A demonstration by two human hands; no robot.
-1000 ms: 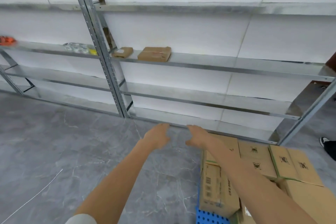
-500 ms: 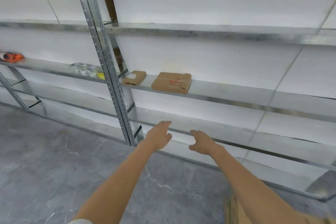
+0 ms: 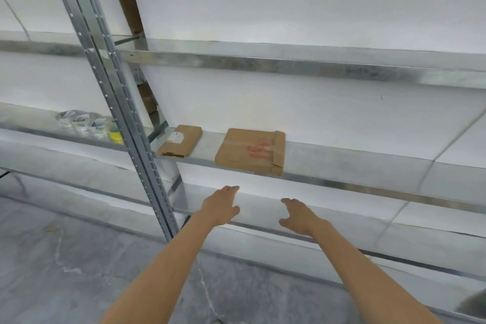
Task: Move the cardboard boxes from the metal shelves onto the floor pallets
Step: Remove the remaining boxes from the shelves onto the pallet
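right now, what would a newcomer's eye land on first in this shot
Two flat brown boxes on the middle shelf stand out: a larger box with red marks at the front edge, and a smaller box with a white label to its left, beside the metal post. Below them the left hand and right hand reach toward the shelf, open and holding nothing.

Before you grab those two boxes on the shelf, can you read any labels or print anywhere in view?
Nothing is legible.
Larger cardboard box: red print on top, too blurred to read.
Smaller cardboard box: white label with a red mark, too small to read.
Pale round items on the left: greenish print, blurred.
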